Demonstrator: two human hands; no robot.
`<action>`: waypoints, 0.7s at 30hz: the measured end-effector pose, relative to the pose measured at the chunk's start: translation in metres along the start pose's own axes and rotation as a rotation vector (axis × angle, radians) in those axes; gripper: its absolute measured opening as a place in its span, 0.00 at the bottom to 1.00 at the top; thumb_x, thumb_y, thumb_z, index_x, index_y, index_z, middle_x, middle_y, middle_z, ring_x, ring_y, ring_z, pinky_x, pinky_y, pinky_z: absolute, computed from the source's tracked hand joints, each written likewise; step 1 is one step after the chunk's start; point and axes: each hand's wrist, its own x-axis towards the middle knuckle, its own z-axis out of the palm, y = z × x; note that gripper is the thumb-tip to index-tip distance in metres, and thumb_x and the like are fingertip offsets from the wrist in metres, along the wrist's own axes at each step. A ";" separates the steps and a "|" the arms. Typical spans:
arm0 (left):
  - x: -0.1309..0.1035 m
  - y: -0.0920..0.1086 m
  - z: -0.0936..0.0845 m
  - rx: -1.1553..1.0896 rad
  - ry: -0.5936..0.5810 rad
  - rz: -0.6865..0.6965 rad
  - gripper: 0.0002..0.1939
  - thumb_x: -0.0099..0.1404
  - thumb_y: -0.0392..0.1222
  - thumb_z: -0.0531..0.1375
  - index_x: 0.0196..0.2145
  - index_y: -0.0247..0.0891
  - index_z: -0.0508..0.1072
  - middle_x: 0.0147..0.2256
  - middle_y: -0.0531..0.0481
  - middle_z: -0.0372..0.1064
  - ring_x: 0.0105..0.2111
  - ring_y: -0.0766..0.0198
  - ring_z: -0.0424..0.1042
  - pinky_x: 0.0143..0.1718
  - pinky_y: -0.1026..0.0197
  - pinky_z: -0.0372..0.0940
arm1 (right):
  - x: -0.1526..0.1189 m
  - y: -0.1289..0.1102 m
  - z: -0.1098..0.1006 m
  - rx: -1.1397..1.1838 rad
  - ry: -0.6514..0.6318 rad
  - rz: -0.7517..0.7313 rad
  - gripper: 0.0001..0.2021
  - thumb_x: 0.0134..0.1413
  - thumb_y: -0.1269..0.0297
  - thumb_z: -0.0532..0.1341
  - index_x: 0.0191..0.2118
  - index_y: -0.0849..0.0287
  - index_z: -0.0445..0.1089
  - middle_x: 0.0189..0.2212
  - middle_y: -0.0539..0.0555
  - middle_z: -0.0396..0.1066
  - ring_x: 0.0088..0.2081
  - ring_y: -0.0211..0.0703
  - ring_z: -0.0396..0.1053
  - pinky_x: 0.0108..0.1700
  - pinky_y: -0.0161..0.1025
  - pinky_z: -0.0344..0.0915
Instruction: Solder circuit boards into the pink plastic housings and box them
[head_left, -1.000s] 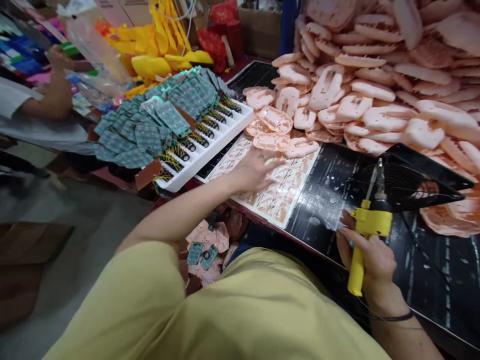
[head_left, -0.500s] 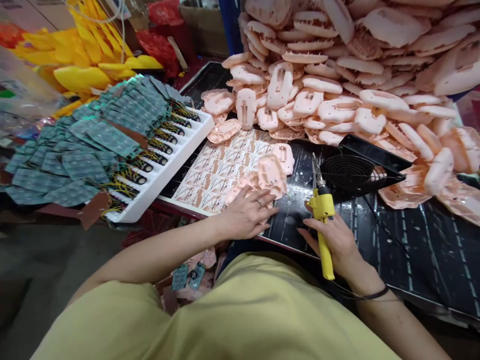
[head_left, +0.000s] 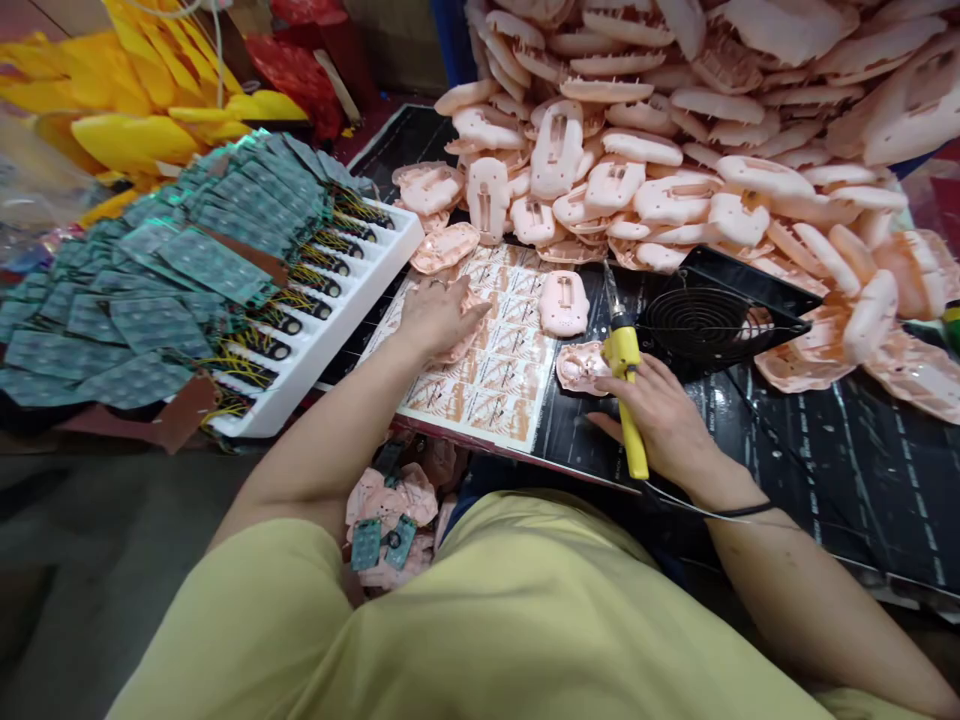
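My right hand (head_left: 664,415) is wrapped round a yellow soldering gun (head_left: 622,355), its metal tip pointing away from me. Close to the tool lies a pale pink plastic shell half (head_left: 577,367) with its inside up. My left hand (head_left: 435,318), fingers spread, rests over another pink shell (head_left: 463,345) on the printed sheet (head_left: 499,400); the palm hides part of that shell. A further pink shell (head_left: 564,303), slotted side up, sits at the sheet's right edge.
A large heap of pink shells (head_left: 637,200) fills the back. To the left, a white foam tray (head_left: 360,300) holds wired speakers and green circuit boards (head_left: 210,260). A black fan (head_left: 705,320) stands right of the soldering gun. Yellow plastic parts (head_left: 135,140) lie at the far left.
My left hand has moved left and away from me across the sheet, with pink shells shifted and spread apart. The soldering gun has moved slightly left and farther from me.
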 end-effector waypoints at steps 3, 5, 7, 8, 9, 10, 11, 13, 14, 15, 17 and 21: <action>-0.003 -0.012 0.007 0.032 -0.068 -0.059 0.35 0.71 0.59 0.46 0.67 0.34 0.52 0.66 0.34 0.49 0.62 0.39 0.56 0.58 0.43 0.56 | 0.004 0.017 0.003 -0.075 -0.050 -0.009 0.13 0.59 0.61 0.61 0.48 0.60 0.67 0.46 0.62 0.73 0.54 0.55 0.67 0.57 0.54 0.62; -0.015 -0.014 0.010 0.033 -0.090 -0.074 0.35 0.71 0.57 0.46 0.68 0.34 0.50 0.66 0.34 0.50 0.59 0.39 0.60 0.56 0.42 0.58 | 0.003 0.023 0.003 -0.093 -0.078 -0.038 0.12 0.60 0.63 0.59 0.48 0.60 0.68 0.45 0.61 0.74 0.51 0.53 0.69 0.53 0.50 0.64; -0.031 -0.007 0.012 0.025 -0.100 -0.036 0.33 0.71 0.55 0.47 0.67 0.35 0.52 0.63 0.35 0.55 0.57 0.40 0.62 0.55 0.42 0.58 | 0.000 0.019 0.001 -0.119 -0.087 -0.040 0.12 0.62 0.65 0.58 0.50 0.59 0.68 0.41 0.59 0.75 0.46 0.48 0.71 0.47 0.42 0.66; -0.039 0.001 0.013 0.013 -0.102 0.025 0.32 0.71 0.55 0.48 0.67 0.36 0.54 0.62 0.36 0.57 0.57 0.41 0.62 0.55 0.43 0.58 | -0.002 0.014 -0.001 -0.141 -0.080 -0.032 0.12 0.62 0.64 0.58 0.50 0.58 0.68 0.38 0.57 0.75 0.42 0.45 0.71 0.43 0.39 0.65; -0.046 0.011 0.014 -0.003 -0.103 0.111 0.31 0.71 0.55 0.48 0.66 0.38 0.55 0.62 0.38 0.58 0.57 0.43 0.62 0.56 0.43 0.57 | -0.005 0.007 -0.003 -0.168 -0.072 -0.020 0.13 0.62 0.63 0.58 0.51 0.58 0.68 0.36 0.56 0.74 0.39 0.44 0.71 0.39 0.37 0.64; -0.052 0.022 0.013 -0.022 -0.106 0.209 0.31 0.70 0.56 0.49 0.66 0.39 0.56 0.62 0.39 0.58 0.58 0.44 0.61 0.57 0.44 0.56 | -0.008 0.000 -0.006 -0.193 -0.062 -0.007 0.14 0.62 0.60 0.59 0.51 0.58 0.68 0.35 0.55 0.74 0.36 0.43 0.70 0.36 0.37 0.62; -0.057 0.034 0.012 -0.039 -0.105 0.301 0.31 0.70 0.57 0.50 0.65 0.41 0.57 0.62 0.40 0.57 0.59 0.45 0.60 0.58 0.45 0.55 | -0.012 -0.008 -0.009 -0.209 -0.057 0.005 0.16 0.60 0.57 0.61 0.51 0.58 0.68 0.34 0.55 0.74 0.35 0.44 0.70 0.34 0.37 0.61; -0.059 0.054 0.008 -0.055 -0.096 0.396 0.33 0.69 0.61 0.49 0.65 0.43 0.57 0.62 0.40 0.58 0.58 0.47 0.60 0.58 0.46 0.55 | -0.021 -0.021 -0.016 -0.190 -0.047 0.023 0.22 0.57 0.50 0.62 0.52 0.59 0.68 0.33 0.55 0.73 0.34 0.44 0.69 0.33 0.37 0.60; -0.056 0.060 0.005 -0.047 -0.092 0.388 0.34 0.69 0.63 0.49 0.65 0.44 0.57 0.61 0.40 0.59 0.58 0.46 0.61 0.57 0.46 0.56 | -0.026 -0.025 -0.019 -0.166 -0.035 0.032 0.23 0.57 0.48 0.62 0.51 0.60 0.68 0.32 0.55 0.73 0.34 0.43 0.69 0.33 0.37 0.61; -0.052 0.064 0.001 -0.028 -0.094 0.348 0.35 0.69 0.65 0.48 0.66 0.44 0.56 0.60 0.39 0.60 0.57 0.45 0.61 0.56 0.45 0.56 | -0.030 -0.026 -0.022 -0.142 -0.016 0.037 0.22 0.57 0.49 0.62 0.50 0.60 0.69 0.31 0.54 0.72 0.33 0.42 0.68 0.33 0.36 0.61; -0.038 0.064 -0.004 0.016 -0.137 0.230 0.37 0.69 0.66 0.45 0.67 0.42 0.55 0.61 0.36 0.58 0.59 0.41 0.59 0.56 0.41 0.56 | -0.036 -0.023 -0.027 -0.108 0.010 0.023 0.14 0.60 0.57 0.61 0.46 0.59 0.70 0.28 0.52 0.71 0.31 0.40 0.67 0.34 0.35 0.62; -0.028 0.049 -0.004 -0.005 -0.262 0.131 0.41 0.69 0.67 0.43 0.69 0.36 0.47 0.68 0.33 0.42 0.66 0.37 0.47 0.60 0.38 0.50 | -0.038 0.003 -0.026 -0.046 -0.061 -0.074 0.11 0.61 0.73 0.53 0.44 0.57 0.70 0.34 0.55 0.74 0.39 0.44 0.70 0.49 0.44 0.66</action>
